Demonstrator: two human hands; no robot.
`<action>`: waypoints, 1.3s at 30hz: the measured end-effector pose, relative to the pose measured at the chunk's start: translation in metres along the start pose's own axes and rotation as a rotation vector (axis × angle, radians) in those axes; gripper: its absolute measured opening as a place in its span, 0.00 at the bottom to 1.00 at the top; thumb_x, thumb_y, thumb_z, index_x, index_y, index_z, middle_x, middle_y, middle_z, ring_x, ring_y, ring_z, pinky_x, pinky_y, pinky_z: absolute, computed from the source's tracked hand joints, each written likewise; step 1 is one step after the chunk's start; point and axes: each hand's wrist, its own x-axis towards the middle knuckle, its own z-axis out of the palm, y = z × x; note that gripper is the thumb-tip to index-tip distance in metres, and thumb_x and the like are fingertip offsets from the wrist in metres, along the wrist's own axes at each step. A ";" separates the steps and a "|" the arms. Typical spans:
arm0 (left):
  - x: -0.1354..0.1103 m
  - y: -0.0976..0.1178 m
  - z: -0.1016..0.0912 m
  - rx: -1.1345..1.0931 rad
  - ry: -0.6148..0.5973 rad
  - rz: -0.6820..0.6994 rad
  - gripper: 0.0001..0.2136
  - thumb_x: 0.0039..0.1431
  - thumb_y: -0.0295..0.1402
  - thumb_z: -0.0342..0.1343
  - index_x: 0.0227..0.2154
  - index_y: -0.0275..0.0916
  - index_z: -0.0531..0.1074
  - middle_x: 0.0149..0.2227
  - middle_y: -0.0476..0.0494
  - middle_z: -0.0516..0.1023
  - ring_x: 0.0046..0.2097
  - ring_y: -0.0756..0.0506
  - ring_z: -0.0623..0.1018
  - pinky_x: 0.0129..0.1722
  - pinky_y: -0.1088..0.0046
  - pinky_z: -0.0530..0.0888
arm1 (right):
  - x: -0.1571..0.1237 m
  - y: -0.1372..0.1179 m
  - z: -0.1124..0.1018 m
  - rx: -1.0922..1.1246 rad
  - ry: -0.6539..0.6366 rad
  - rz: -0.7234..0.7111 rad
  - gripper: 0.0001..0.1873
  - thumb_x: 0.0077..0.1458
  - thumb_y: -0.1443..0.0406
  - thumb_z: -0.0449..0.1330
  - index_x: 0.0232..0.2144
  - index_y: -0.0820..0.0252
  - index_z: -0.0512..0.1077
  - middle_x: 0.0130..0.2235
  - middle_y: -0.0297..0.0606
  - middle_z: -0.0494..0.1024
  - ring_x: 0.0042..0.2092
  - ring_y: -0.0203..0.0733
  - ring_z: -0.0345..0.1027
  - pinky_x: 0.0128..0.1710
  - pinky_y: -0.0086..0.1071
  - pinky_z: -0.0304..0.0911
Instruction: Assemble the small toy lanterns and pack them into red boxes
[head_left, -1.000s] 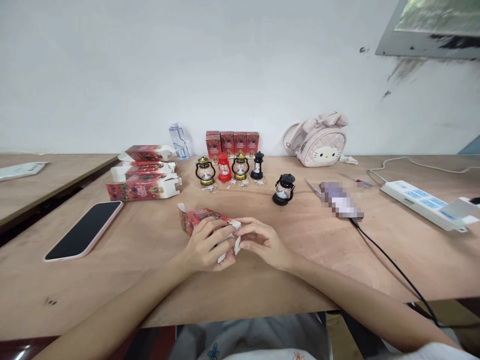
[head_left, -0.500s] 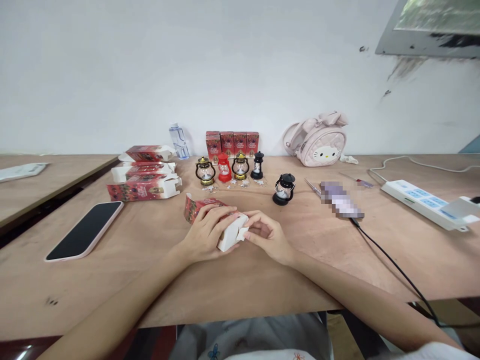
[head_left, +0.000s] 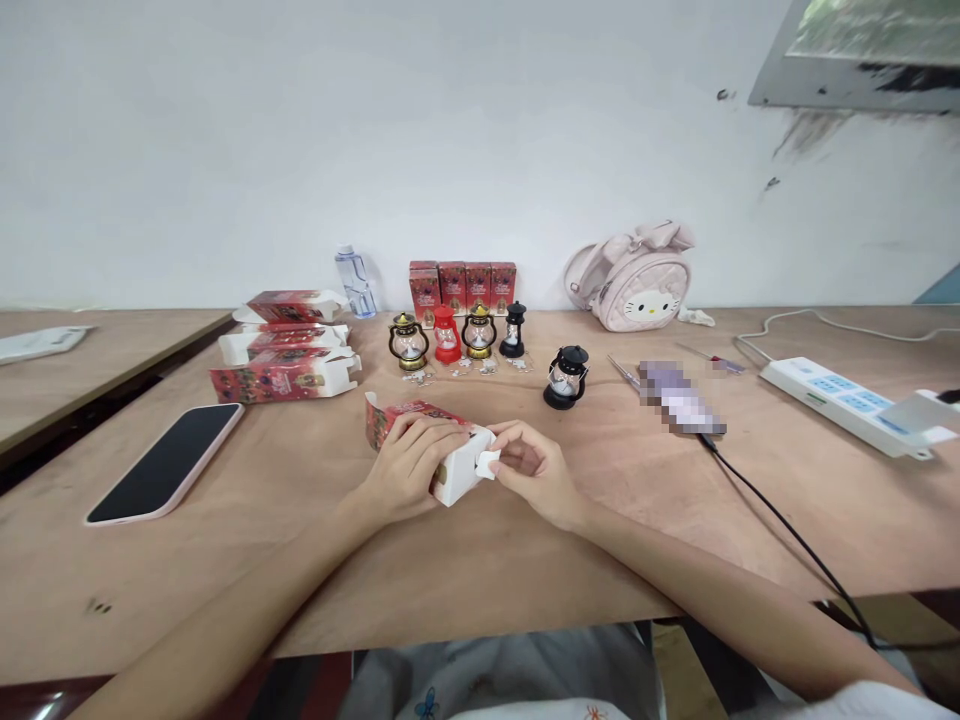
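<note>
A red printed gift box (head_left: 405, 412) lies on its side in front of me, its white end facing right and a flap raised at its far left end. My left hand (head_left: 414, 462) wraps over the box and grips it. At the white end, my right hand (head_left: 541, 472) pinches a small white flap between thumb and finger. Beyond it to the right stands a black mini lantern (head_left: 567, 378). Farther back are a gold lantern (head_left: 409, 342), a red lantern (head_left: 448, 336), another gold lantern (head_left: 478, 332) and a slim black lantern (head_left: 514, 330), with small white tags before them.
Open red boxes (head_left: 285, 378) lie at left, near a phone (head_left: 166, 464). Behind the lanterns stand several closed red boxes (head_left: 478, 288), a water bottle (head_left: 355, 282) and a pink bag (head_left: 645, 290). On the right are a screwdriver (head_left: 624, 372), a cabled device (head_left: 679, 398) and a power strip (head_left: 847, 400).
The left fingers have shifted a little on the box, and those beneath its white end no longer show. The small flap now stands out farther from that end in my right fingers.
</note>
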 end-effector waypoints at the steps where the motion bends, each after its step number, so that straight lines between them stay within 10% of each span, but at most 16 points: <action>1: 0.000 0.000 0.000 -0.003 -0.001 -0.008 0.17 0.55 0.31 0.56 0.47 0.34 0.65 0.39 0.37 0.79 0.41 0.42 0.78 0.40 0.64 0.70 | 0.000 0.000 0.000 -0.001 0.006 0.002 0.11 0.50 0.59 0.65 0.32 0.58 0.69 0.44 0.39 0.73 0.42 0.36 0.71 0.42 0.33 0.69; 19: 0.004 0.002 -0.002 -0.002 -0.013 -0.007 0.13 0.59 0.34 0.53 0.45 0.34 0.69 0.38 0.38 0.80 0.39 0.42 0.79 0.37 0.64 0.73 | -0.003 -0.001 0.004 -0.145 0.056 0.013 0.10 0.50 0.60 0.65 0.33 0.56 0.70 0.43 0.38 0.73 0.40 0.36 0.72 0.40 0.32 0.71; 26: -0.002 0.003 0.000 -0.074 0.033 0.075 0.13 0.61 0.33 0.51 0.48 0.35 0.67 0.40 0.36 0.81 0.42 0.42 0.80 0.40 0.62 0.74 | -0.001 0.003 0.001 -0.115 0.052 0.074 0.30 0.39 0.59 0.72 0.44 0.52 0.66 0.44 0.36 0.74 0.38 0.35 0.71 0.37 0.31 0.71; 31: -0.003 0.010 0.001 -0.145 0.108 0.076 0.12 0.62 0.34 0.51 0.47 0.38 0.65 0.41 0.39 0.81 0.45 0.42 0.80 0.47 0.56 0.75 | 0.002 -0.001 -0.003 0.032 -0.181 0.070 0.40 0.38 0.51 0.70 0.53 0.48 0.63 0.54 0.39 0.70 0.50 0.42 0.69 0.43 0.34 0.69; 39: 0.000 0.009 0.004 -0.085 -0.007 0.117 0.26 0.58 0.45 0.55 0.54 0.33 0.62 0.47 0.33 0.77 0.59 0.39 0.69 0.62 0.46 0.59 | 0.004 -0.006 -0.005 0.001 -0.064 0.075 0.23 0.52 0.51 0.62 0.48 0.48 0.66 0.56 0.38 0.66 0.51 0.40 0.68 0.46 0.35 0.70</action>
